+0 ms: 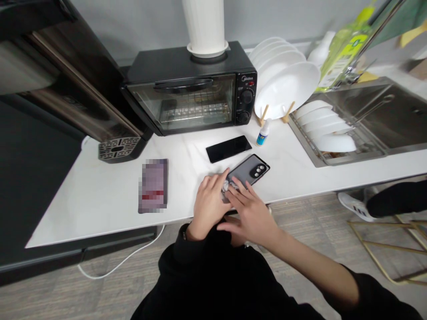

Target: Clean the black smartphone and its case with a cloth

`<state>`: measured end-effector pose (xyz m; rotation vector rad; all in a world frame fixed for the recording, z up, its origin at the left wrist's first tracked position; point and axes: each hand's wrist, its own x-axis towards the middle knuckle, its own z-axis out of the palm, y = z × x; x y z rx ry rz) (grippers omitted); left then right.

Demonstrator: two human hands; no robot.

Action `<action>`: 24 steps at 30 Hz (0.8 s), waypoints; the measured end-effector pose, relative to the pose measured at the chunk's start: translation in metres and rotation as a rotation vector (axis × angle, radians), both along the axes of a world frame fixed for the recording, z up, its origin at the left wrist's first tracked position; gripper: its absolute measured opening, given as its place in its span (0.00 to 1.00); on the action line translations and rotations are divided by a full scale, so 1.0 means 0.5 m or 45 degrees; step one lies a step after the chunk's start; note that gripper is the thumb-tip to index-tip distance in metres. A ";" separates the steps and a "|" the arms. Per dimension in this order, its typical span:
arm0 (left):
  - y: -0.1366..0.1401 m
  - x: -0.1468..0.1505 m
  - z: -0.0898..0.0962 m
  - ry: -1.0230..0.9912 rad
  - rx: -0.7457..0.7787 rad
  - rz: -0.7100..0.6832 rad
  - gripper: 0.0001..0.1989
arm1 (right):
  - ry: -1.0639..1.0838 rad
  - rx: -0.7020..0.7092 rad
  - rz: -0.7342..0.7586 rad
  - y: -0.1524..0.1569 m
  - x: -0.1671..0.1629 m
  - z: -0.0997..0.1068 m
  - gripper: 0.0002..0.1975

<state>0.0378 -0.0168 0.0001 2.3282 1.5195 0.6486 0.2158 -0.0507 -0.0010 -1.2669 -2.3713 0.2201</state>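
A grey phone case (245,171) with a black rim and a camera cut-out lies at a slant near the counter's front edge. Its near left end sits between the thumb and index finger of my left hand (209,200). Over that same end, my right hand (251,213) reaches with stretched fingers, its thumb held apart. Beneath those fingertips shows a small whitish, crumpled-looking thing (226,186), partly hidden. Just behind the case lies a phone (228,149) with a dark screen. A small white bottle with a blue label (263,134) stands to its right.
Behind stands a black toaster oven (187,95) with a white pot (207,26) on top. White plates (287,89) and a sink (390,120) are at the right. A blurred-out flat item (153,186) and a black machine (122,149) are at the left.
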 end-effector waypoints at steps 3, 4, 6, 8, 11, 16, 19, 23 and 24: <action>-0.003 0.002 0.000 -0.001 0.019 0.023 0.43 | -0.060 -0.005 -0.012 -0.022 0.039 0.001 0.37; -0.003 0.003 0.000 -0.004 0.025 0.020 0.43 | -0.092 0.008 -0.057 -0.018 0.060 -0.002 0.35; -0.002 0.004 0.000 -0.005 0.031 0.013 0.44 | -0.142 0.056 -0.191 0.002 0.101 -0.010 0.37; 0.001 0.005 0.002 0.003 0.033 0.007 0.44 | -0.164 0.100 -0.323 0.029 0.127 -0.019 0.40; 0.004 0.006 0.004 -0.001 0.031 0.001 0.43 | -0.153 0.130 -0.414 0.063 0.119 -0.028 0.46; 0.005 0.005 0.003 -0.016 0.021 -0.014 0.42 | -0.066 0.118 -0.368 0.072 0.038 -0.028 0.47; 0.004 0.003 0.001 -0.009 0.010 -0.030 0.41 | -0.011 0.048 -0.252 0.046 0.001 -0.016 0.46; 0.001 0.003 0.001 0.007 -0.010 0.017 0.41 | -0.032 -0.018 0.039 -0.005 0.003 0.003 0.45; 0.000 0.004 0.001 0.001 -0.009 0.031 0.41 | -0.051 -0.021 0.055 -0.012 0.015 0.005 0.43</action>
